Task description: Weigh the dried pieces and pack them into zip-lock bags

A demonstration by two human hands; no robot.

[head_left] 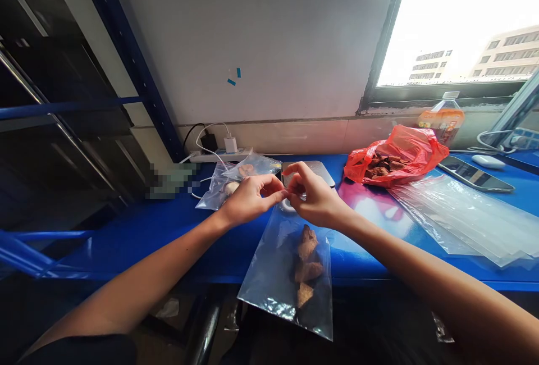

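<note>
Fingers pinched together, my left hand (248, 199) and my right hand (316, 195) meet at the top edge of a clear plastic bag (267, 269). The bag slopes down toward me over the table's front edge. Several rough brown chunks (309, 270) lie inside it, in a line along its right side. Just behind my hands is a small digital scale (323, 173), partly covered by my right hand. Left of it, by my left hand, are filled clear bags (210, 194) with pale and brownish pieces inside.
On the blue table (138, 236), a red plastic bag (398, 154) holds more brown chunks. Flat clear bags (463, 222) lie at right, near a phone (478, 174), white case (488, 161) and drink bottle (444, 118). A power strip (221, 155) runs along the wall.
</note>
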